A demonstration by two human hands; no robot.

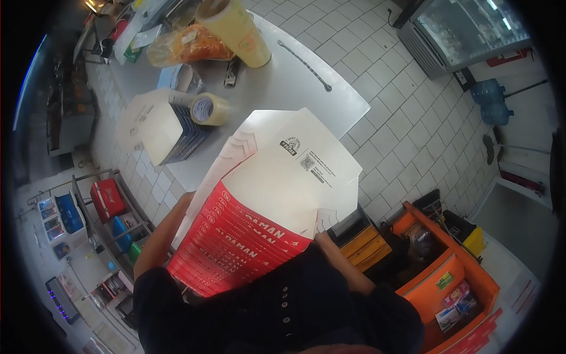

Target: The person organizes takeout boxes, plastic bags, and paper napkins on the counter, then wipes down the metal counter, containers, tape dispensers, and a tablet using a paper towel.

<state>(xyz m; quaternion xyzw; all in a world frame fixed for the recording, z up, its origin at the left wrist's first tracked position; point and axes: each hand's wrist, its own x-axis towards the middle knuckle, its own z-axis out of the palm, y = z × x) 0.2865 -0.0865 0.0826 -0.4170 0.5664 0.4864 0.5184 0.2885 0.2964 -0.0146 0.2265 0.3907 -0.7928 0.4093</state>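
Observation:
A nested stack of red and white printed cartons [247, 218] leans against my dark buttoned shirt, its white inner flaps spread above the steel table. My forearms come round both sides of it. My left hand is hidden behind the stack's left side. At the right lower edge a small part of my right hand [322, 237] shows against the cartons, its fingers mostly out of sight. A second stack of cartons with dark sides [162, 127] stands at the table's near left edge, beside a roll of clear tape [210, 109].
On the steel table [289, 88] are a tall yellowish container [236, 35], a bag of orange food [194, 47] and a black strip [305, 65]. An orange crate [471, 271] stands at the right, a glass-door fridge [454, 35] at the upper right, shelves at the left.

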